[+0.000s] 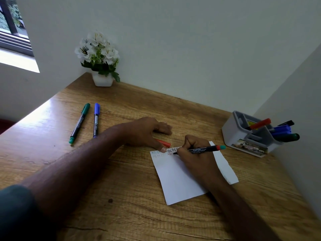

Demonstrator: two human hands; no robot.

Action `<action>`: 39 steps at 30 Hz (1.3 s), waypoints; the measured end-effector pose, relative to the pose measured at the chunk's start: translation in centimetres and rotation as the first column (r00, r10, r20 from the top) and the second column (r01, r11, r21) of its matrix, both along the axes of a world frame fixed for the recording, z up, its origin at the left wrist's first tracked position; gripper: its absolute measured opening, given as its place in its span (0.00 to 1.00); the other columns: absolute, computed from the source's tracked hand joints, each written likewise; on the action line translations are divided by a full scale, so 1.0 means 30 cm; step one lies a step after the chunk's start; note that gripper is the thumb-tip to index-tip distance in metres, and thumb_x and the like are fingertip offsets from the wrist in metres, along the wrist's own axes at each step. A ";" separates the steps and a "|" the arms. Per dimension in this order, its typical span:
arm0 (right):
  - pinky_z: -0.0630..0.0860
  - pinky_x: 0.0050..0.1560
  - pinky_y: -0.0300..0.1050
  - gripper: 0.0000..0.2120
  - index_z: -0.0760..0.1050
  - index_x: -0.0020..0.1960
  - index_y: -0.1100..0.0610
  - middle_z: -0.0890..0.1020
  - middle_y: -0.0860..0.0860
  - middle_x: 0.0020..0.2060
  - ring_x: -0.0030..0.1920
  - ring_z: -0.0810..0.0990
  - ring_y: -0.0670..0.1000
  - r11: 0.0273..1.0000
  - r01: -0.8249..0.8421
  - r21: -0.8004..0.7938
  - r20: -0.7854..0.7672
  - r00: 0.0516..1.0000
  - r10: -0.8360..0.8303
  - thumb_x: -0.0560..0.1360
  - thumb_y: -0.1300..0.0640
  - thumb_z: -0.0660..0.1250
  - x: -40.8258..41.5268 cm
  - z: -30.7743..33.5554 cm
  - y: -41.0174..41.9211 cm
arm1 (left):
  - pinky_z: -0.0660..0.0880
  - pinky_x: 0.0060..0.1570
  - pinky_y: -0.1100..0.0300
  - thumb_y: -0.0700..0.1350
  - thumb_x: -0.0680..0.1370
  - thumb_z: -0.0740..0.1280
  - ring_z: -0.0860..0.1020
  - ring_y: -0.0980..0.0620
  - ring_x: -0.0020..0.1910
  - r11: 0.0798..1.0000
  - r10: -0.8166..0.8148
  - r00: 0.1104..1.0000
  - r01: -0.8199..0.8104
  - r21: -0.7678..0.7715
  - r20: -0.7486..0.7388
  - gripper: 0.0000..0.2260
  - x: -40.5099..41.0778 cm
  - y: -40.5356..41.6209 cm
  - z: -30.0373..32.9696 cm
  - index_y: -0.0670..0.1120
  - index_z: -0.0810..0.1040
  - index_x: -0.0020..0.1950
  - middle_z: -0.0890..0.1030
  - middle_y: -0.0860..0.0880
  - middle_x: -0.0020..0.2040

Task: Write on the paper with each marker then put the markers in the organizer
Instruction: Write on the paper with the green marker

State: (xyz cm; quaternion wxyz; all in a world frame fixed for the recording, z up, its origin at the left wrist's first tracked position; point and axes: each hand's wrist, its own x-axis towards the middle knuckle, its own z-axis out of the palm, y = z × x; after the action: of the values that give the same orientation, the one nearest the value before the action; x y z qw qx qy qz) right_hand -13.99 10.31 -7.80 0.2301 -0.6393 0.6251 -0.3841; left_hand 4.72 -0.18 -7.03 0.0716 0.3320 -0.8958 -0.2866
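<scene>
A white paper lies on the wooden desk with two short rows of letters along its top edge. My right hand grips an uncapped marker with a red and green end, its tip touching the paper beside red letters. My left hand rests on the desk, its thumb pressing the paper's top left corner. A red cap lies under that hand. A green marker and a blue marker lie capped at the left. The grey organizer at the right holds several markers.
A white pot of white flowers stands in the desk's back corner. Walls close in the desk at the back and on the right, just behind the organizer. A window is at the upper left.
</scene>
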 end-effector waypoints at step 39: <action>0.66 0.27 0.34 0.13 0.70 0.31 0.58 0.73 0.47 0.26 0.29 0.70 0.43 0.997 0.018 -0.077 0.019 1.000 -0.017 0.72 0.65 0.68 -0.007 -0.003 -0.002 | 0.51 0.71 0.61 0.57 0.72 0.73 0.57 0.57 0.76 1.000 -0.008 1.000 0.007 -0.005 -0.023 0.33 0.000 -0.009 -0.011 0.53 0.67 0.74 0.62 0.56 0.77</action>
State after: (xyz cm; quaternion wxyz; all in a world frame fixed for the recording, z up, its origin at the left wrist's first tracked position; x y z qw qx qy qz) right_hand -14.22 10.25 -7.89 0.2075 -0.6386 0.6135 -0.4156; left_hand 4.73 -0.44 -7.35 0.0814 0.3253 -0.8968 -0.2885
